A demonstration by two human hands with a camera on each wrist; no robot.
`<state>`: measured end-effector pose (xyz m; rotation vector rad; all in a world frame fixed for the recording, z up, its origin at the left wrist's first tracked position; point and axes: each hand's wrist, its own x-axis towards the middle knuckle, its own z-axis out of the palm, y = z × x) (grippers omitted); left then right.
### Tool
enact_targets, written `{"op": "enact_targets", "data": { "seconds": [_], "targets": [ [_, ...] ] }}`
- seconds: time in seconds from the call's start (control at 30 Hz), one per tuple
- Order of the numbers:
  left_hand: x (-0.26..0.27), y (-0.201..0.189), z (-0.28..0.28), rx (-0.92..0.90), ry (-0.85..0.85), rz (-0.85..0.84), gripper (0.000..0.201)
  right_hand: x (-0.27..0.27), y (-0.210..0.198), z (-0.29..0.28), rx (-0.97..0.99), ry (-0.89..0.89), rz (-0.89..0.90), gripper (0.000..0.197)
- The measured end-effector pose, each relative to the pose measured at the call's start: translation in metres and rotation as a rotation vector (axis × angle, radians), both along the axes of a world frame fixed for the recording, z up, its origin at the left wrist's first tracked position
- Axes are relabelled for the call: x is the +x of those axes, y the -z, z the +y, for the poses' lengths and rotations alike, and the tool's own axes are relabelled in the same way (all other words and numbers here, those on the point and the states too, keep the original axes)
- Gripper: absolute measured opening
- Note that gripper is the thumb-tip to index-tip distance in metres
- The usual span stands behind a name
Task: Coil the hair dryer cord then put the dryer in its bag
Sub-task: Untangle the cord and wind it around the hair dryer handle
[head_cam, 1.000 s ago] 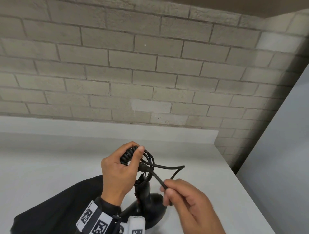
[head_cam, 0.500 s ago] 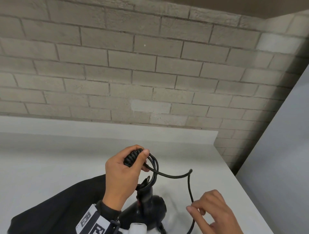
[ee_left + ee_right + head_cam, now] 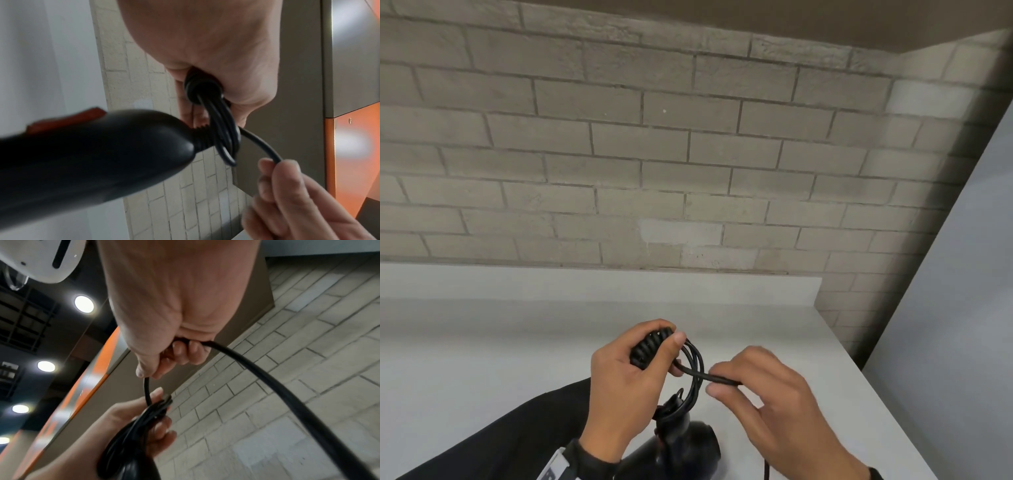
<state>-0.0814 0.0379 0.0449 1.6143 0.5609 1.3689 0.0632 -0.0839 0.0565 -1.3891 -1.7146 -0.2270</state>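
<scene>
My left hand (image 3: 633,373) grips a bunch of black cord loops (image 3: 650,346) above the white table (image 3: 482,342). The black hair dryer (image 3: 681,448) with a red switch (image 3: 68,120) hangs below those loops, just over the table. My right hand (image 3: 753,383) pinches the free length of cord (image 3: 709,377) close to the loops, to their right. In the right wrist view the cord (image 3: 287,395) runs out of my right hand's fingers (image 3: 185,352) and sweeps down to the lower right. A black bag (image 3: 500,438) lies flat on the table under my left forearm.
A brick wall (image 3: 688,154) rises behind the table. A low white ledge (image 3: 619,284) runs along the table's back. The table's right edge (image 3: 876,394) drops off beside a grey panel (image 3: 962,308).
My right hand slid back along the cord toward the lower right, then rose to the loops held by my left hand, bringing another length of cord. The left hand stayed put.
</scene>
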Motion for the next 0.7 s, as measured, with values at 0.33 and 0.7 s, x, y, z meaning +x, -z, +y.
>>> {"op": "enact_targets", "data": {
  "seconds": [0.33, 0.7],
  "targets": [
    [-0.001, -0.003, -0.004, 0.186, 0.270, 0.021, 0.035, 0.005, -0.044, 0.018, -0.016, 0.005, 0.314, 0.008],
    [-0.002, -0.004, -0.006, 0.299, 0.144, -0.044, 0.026, -0.012, -0.016, 0.034, -0.188, -0.093, 0.992, 0.007]
  ]
}}
